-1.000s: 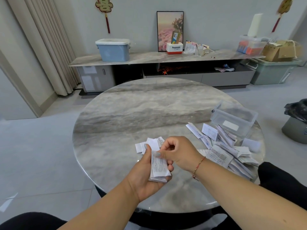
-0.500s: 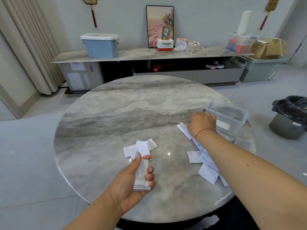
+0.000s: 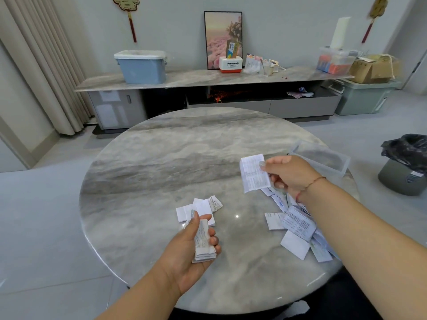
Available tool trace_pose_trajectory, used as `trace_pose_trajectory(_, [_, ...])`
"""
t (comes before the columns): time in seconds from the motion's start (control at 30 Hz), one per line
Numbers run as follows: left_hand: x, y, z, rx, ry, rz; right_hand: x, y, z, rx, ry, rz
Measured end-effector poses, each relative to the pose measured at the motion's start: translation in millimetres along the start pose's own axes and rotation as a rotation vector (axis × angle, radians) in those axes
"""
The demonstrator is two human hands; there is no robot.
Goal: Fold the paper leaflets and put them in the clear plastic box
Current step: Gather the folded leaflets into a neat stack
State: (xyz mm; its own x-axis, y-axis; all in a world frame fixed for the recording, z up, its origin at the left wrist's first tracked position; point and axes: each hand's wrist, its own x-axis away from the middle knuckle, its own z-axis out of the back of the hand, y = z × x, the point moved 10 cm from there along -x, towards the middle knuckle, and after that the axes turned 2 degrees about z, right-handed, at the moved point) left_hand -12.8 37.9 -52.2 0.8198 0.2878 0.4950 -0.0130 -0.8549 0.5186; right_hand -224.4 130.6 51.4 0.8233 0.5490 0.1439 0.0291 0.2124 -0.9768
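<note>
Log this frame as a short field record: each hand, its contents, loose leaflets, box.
left hand: shut on folded stack
right hand: pinching one printed leaflet, lifted off the table
small pile: on table, beyond left hand
loose leaflets: scattered under right forearm
clear plastic box: far right on table; contents unclear
</note>
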Motion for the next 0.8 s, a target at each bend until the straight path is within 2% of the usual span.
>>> trace_pose_trajectory(0.1, [5.0,4.2,-9.7,-0.002,-0.041,-0.031,42.1,3.7,-40.3,-0.202,-0.122,-0.080])
trace_pose_trajectory(0.23, [17.5,8.2,-30.1,-0.086,-0.141,-0.068,86.5,20.0,-81.7,-0.206,-0.209,-0.135])
trace_pose_trajectory(0.47, [26.7,4.7,-43.9,-0.058,-0.240,-0.046,106.6,35.4,-101.3,-0.189,-0.125,-0.097])
trace_pose_trajectory(0.6, [30.5,6.7,-48.7,-0.048,-0.272,-0.075,106.4,30.0,-101.2,-0.041,-0.104,-0.004])
trace_pose_trajectory(0.73, [22.8,6.3,-36.7,-0.068,-0.180,-0.094,101.2,24.3,-95.0,0.212,-0.093,0.114])
trace_pose_trajectory(0.8, [17.6,3.2,-30.7,-0.041,-0.136,-0.070,89.4,16.8,-73.7,0.377,-0.023,0.176])
